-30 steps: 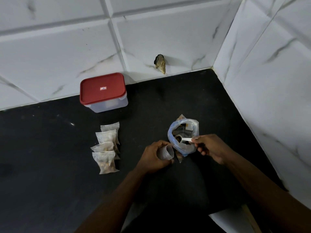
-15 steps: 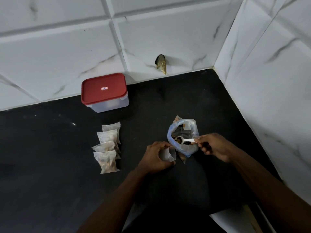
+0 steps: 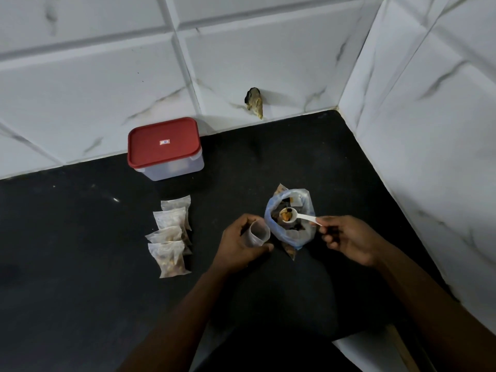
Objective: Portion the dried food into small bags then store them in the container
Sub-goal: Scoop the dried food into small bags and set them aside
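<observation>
Two hands work over a black desk [image 3: 80, 264]. Left hand [image 3: 236, 247] has its fingers [image 3: 248, 218] curled round an open small bag [image 3: 258, 233], mouth up, looks empty. Right hand [image 3: 349, 238] pinches the handle end of a white spoon [image 3: 298, 216] between thumb and forefinger, with the other fingers curled in. Spoon bowl is level and carries orange-brown food [image 3: 286, 215], held over the mouth of the big bag [image 3: 291, 232]. Big bag stands on the desk between the two hands, just right of the left fingers; cannot tell if it touches the small bag. More dark food inside the big bag. Four filled bags [image 3: 171, 237] lie in an overlapping row on the desk, left of the left fingers and apart from them. Container [image 3: 171, 167], clear with its red lid [image 3: 164, 142] on, sits beyond the filled bags against the wall [image 3: 80, 89], well apart from both hands.
</observation>
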A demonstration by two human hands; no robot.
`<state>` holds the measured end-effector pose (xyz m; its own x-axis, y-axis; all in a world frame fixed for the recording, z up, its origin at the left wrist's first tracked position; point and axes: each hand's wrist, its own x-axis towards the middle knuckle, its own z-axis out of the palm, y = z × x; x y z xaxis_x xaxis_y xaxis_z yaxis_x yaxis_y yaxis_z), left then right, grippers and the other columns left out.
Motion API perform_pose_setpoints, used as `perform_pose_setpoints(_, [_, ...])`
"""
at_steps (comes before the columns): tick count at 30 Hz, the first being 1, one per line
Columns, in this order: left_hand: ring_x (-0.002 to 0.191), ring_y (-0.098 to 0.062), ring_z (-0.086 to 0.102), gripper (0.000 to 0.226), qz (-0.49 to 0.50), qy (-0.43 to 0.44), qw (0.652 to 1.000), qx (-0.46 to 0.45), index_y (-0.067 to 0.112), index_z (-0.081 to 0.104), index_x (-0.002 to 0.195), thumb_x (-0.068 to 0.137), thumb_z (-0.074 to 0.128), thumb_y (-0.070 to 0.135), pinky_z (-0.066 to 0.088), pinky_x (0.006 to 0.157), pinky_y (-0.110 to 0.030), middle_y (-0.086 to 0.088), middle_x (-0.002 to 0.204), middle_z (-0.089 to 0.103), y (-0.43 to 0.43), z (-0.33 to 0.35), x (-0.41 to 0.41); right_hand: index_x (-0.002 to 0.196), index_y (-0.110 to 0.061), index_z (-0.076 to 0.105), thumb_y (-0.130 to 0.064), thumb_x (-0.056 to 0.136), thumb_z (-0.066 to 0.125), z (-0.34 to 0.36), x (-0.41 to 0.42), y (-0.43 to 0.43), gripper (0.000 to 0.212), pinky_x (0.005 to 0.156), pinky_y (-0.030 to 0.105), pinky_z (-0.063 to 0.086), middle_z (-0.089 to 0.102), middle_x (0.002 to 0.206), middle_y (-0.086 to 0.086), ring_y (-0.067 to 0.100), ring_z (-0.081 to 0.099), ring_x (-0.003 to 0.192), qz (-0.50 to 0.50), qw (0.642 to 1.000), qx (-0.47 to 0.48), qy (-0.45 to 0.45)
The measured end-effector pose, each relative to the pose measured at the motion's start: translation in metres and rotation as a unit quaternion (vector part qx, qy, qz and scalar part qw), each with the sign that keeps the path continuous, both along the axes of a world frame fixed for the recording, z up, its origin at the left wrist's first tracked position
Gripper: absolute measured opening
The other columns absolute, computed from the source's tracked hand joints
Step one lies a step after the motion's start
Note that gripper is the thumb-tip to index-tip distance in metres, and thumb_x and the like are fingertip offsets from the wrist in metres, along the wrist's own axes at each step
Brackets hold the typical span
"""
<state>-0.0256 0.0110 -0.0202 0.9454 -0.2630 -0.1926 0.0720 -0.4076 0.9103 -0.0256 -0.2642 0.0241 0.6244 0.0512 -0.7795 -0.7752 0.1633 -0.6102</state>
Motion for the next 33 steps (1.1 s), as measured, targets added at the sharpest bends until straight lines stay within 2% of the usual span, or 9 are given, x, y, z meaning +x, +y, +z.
perform_pose_setpoints(3, [0.113, 0.001, 0.063, 0.054, 0.004, -0.001, 1.000, -0.020, 0.037, 0.061, 0.116, 0.074, 0.091, 0.020, 0.054, 0.096, -0.027, 0.022, 0.118, 0.065, -0.006, 0.006, 0.003, 0.085, -0.010, 0.082, -0.016, 0.092, 0.066, 0.008, -0.001, 0.004, 0.018, 0.048, 0.020, 0.039, 0.059, 0.071, 0.001, 0.010, 0.047, 0.059, 0.013, 0.999, 0.021, -0.030])
perform_pose_setpoints(7, [0.116, 0.000, 0.062, 0.054, 0.004, -0.016, 1.000, -0.025, 0.034, 0.062, 0.117, 0.073, 0.091, 0.021, 0.053, 0.097, -0.027, 0.020, 0.120, 0.066, -0.012, 0.007, 0.006, 0.096, -0.006, 0.079, -0.020, 0.090, 0.068, 0.017, -0.002, 0.013, 0.019, 0.051, 0.021, 0.040, 0.060, 0.072, 0.000, 0.009, 0.049, 0.060, 0.066, 0.995, 0.033, -0.065])
perform_pose_setpoints(11, [0.114, 0.000, 0.064, 0.055, 0.006, -0.005, 0.999, -0.041, 0.030, 0.063, 0.117, 0.072, 0.091, 0.017, 0.053, 0.093, -0.022, 0.016, 0.119, 0.067, -0.014, 0.007, 0.005, 0.079, -0.012, 0.076, -0.020, 0.093, 0.066, 0.021, -0.002, 0.023, 0.019, 0.053, 0.022, 0.041, 0.060, 0.072, 0.002, 0.010, 0.050, 0.060, 0.120, 0.989, -0.001, -0.083])
perform_pose_setpoints(16, [0.112, -0.004, 0.066, 0.053, 0.009, -0.006, 0.999, -0.038, 0.029, 0.063, 0.115, 0.072, 0.090, 0.014, 0.057, 0.096, -0.035, 0.013, 0.117, 0.068, -0.013, 0.003, 0.006, 0.102, -0.016, 0.078, -0.016, 0.096, 0.065, 0.021, -0.006, 0.035, 0.014, 0.059, 0.020, 0.046, 0.072, 0.079, -0.002, 0.007, 0.059, 0.066, 0.179, 0.965, -0.097, -0.163])
perform_pose_setpoints(18, [0.111, -0.003, 0.066, 0.053, 0.011, -0.004, 0.999, -0.035, 0.029, 0.063, 0.114, 0.072, 0.090, 0.012, 0.057, 0.096, -0.033, 0.015, 0.116, 0.067, -0.013, 0.003, 0.006, 0.107, -0.027, 0.077, -0.021, 0.094, 0.070, 0.021, -0.009, 0.038, 0.016, 0.067, 0.017, 0.047, 0.074, 0.084, -0.009, 0.001, 0.065, 0.076, 0.252, 0.898, -0.235, -0.273])
perform_pose_setpoints(21, [0.111, -0.004, 0.067, 0.052, 0.018, -0.018, 0.999, -0.045, 0.026, 0.064, 0.114, 0.072, 0.090, 0.009, 0.057, 0.094, -0.031, 0.013, 0.115, 0.069, -0.014, 0.001, 0.005, 0.117, -0.031, 0.073, -0.027, 0.091, 0.069, 0.014, -0.018, 0.040, 0.027, 0.071, 0.015, 0.046, 0.062, 0.090, -0.017, 0.001, 0.060, 0.084, 0.329, 0.742, -0.371, -0.452])
perform_pose_setpoints(26, [0.110, -0.006, 0.068, 0.052, 0.027, -0.030, 0.998, -0.047, 0.024, 0.065, 0.112, 0.071, 0.091, 0.007, 0.056, 0.092, -0.026, 0.011, 0.113, 0.070, -0.013, -0.002, 0.003, 0.119, -0.026, 0.074, -0.016, 0.088, 0.075, 0.002, -0.034, 0.040, 0.033, 0.068, 0.023, 0.046, 0.058, 0.096, -0.008, 0.006, 0.051, 0.087, 0.292, 0.670, -0.434, -0.526])
perform_pose_setpoints(31, [0.108, -0.004, 0.067, 0.052, 0.025, -0.030, 0.998, -0.043, 0.024, 0.064, 0.111, 0.071, 0.091, 0.008, 0.055, 0.089, -0.020, 0.011, 0.112, 0.069, -0.013, -0.003, 0.002, 0.120, -0.026, 0.073, -0.013, 0.087, 0.075, 0.001, -0.042, 0.042, 0.035, 0.070, 0.028, 0.052, 0.062, 0.099, -0.010, 0.007, 0.056, 0.090, 0.274, 0.686, -0.444, -0.507])
perform_pose_setpoints(33, [0.107, -0.002, 0.067, 0.052, 0.021, -0.022, 0.999, -0.040, 0.026, 0.064, 0.112, 0.071, 0.091, 0.009, 0.056, 0.089, -0.021, 0.011, 0.112, 0.069, -0.012, -0.003, 0.003, 0.117, -0.029, 0.073, -0.013, 0.090, 0.074, 0.002, -0.044, 0.044, 0.031, 0.073, 0.025, 0.053, 0.067, 0.099, -0.011, 0.007, 0.063, 0.090, 0.232, 0.756, -0.391, -0.471])
